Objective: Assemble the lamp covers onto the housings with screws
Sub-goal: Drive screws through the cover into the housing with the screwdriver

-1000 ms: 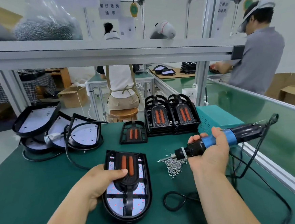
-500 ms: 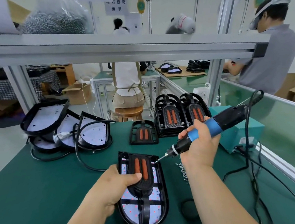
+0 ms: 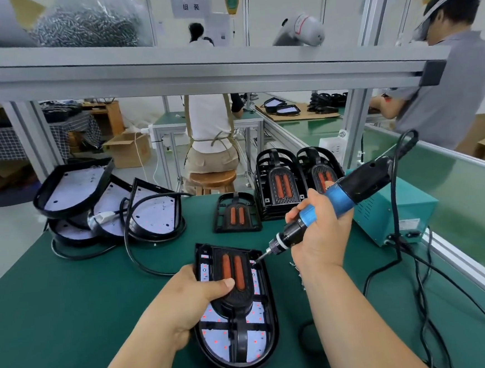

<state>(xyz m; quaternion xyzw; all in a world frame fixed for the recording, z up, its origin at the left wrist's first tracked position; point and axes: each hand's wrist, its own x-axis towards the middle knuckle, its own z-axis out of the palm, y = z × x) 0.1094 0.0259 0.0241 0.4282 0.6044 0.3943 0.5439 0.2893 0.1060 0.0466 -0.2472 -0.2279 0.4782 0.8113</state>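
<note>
1. Left hand (image 3: 192, 301): closed round the left edge of the lamp housing (image 3: 272, 321). The thumb lies across the raised dome of the lamp cover (image 3: 234, 300) and the fingers tuck under the rim. The forearm comes in from the lower left, wrist roughly level.
2. The housing lies flat on the green bench mat (image 3: 71, 313), directly in front of the worker. Its long axis runs away from the worker, rounded end nearest, squarer end farthest. The cover sits on it, its two orange strips lying along the same axis.
3. Right hand (image 3: 318, 236): wrapped tight round the electric screwdriver (image 3: 338, 193), fingers on the blue collar and black nose. The forearm rises from the lower right, wrist cocked.
4. The screwdriver slants from upper right down to lower left. Its bit meets the far right corner of the cover. The cord loops from its tail down to the bench.
5. Loose screws (image 3: 299, 272) lie just right of the housing, mostly hidden behind the right forearm.
6. Farther back, a single spare cover (image 3: 236, 213) lies flat, with two stacks of covers (image 3: 279, 186) behind it. A teal power box (image 3: 397, 209) stands to the right.
7. Far left: bare housings (image 3: 150, 211) with white boards lean on one another, cables trailing.
8. Overhead shelf: a clear bag of screws (image 3: 86, 24).
</note>
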